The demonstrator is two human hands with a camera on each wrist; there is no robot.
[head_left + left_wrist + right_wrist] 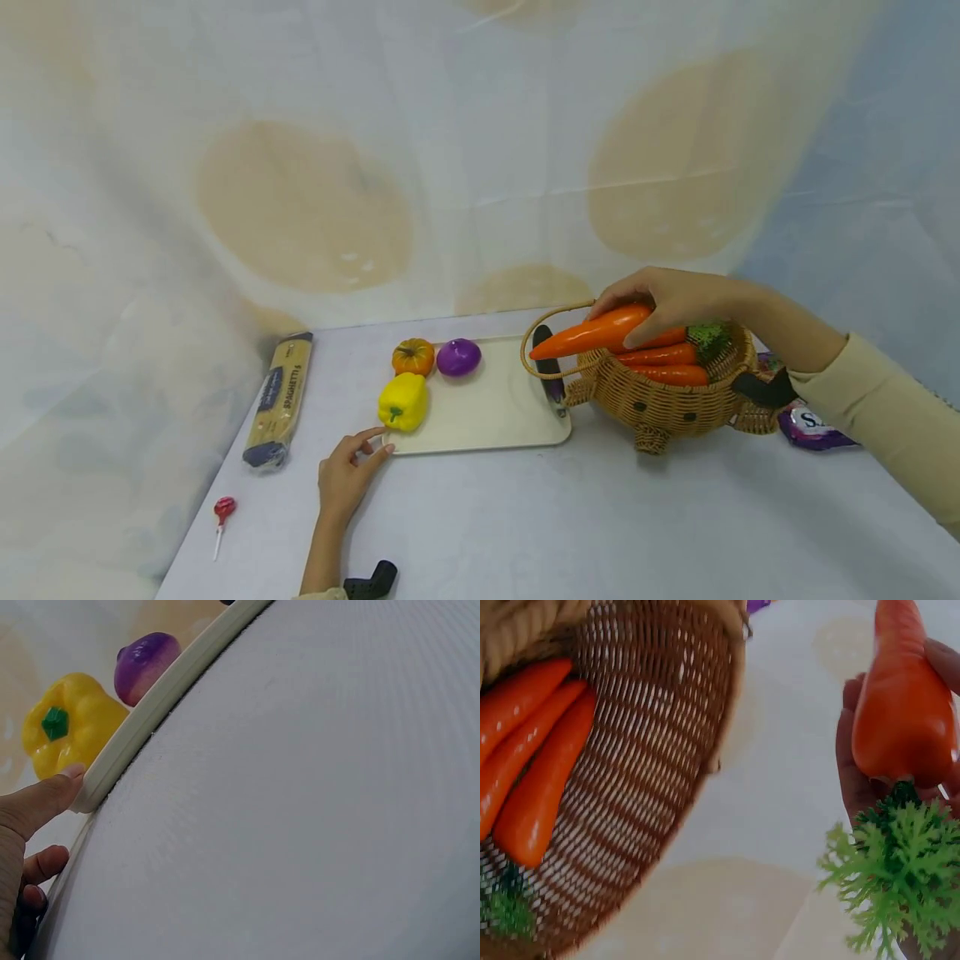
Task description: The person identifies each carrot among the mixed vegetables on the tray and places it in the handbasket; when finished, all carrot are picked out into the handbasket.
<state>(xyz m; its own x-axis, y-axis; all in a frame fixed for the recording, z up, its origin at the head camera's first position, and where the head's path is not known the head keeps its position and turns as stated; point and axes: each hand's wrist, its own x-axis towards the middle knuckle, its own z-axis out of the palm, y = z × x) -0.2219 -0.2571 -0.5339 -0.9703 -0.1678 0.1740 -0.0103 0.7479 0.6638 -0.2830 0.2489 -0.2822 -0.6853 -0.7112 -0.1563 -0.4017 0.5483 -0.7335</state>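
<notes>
My right hand (667, 304) grips an orange toy carrot (585, 335) by its thick end, above the wicker basket (663, 410). Its leafy green top (900, 855) shows in the right wrist view. Inside the basket lie several more carrots (544, 791). At the cream tray's (487, 421) front left corner, my left hand (345, 477) holds the rim between thumb and fingers. A yellow bell pepper (403, 402) sits in that corner, with a small orange pumpkin (413, 357) and a purple onion (459, 357) behind it. Along the right end lies a dark eggplant (550, 367).
A spaghetti packet (282, 400) lies at the table's left edge, with a red lollipop (224, 510) nearer the front. The basket's looped handle (523, 343) leans out over the tray's right end. Partly behind the basket and right arm is a purple packet (813, 429).
</notes>
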